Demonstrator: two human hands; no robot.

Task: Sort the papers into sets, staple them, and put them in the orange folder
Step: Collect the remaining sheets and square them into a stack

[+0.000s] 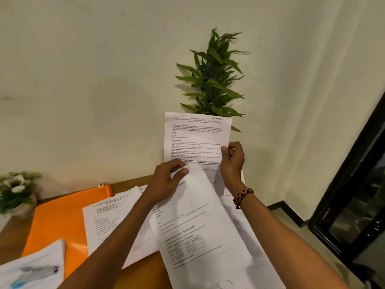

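Bench (145,274) is carrying the orange folder (62,222) at lower left, loose papers (112,222) lying beside it. Right hand (232,161) fingers are pinching an upright sheet (195,138) at centre; left hand (166,180) fingers are pinching a curled sheet (200,226).

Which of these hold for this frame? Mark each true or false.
1. The right hand holds a printed white sheet upright. True.
2. The flat orange folder stands against the wall. False: it lies on the wooden table.
3. The left hand pinches the top of a curled white sheet. True.
4. A beaded bracelet is on the left wrist. False: right wrist.
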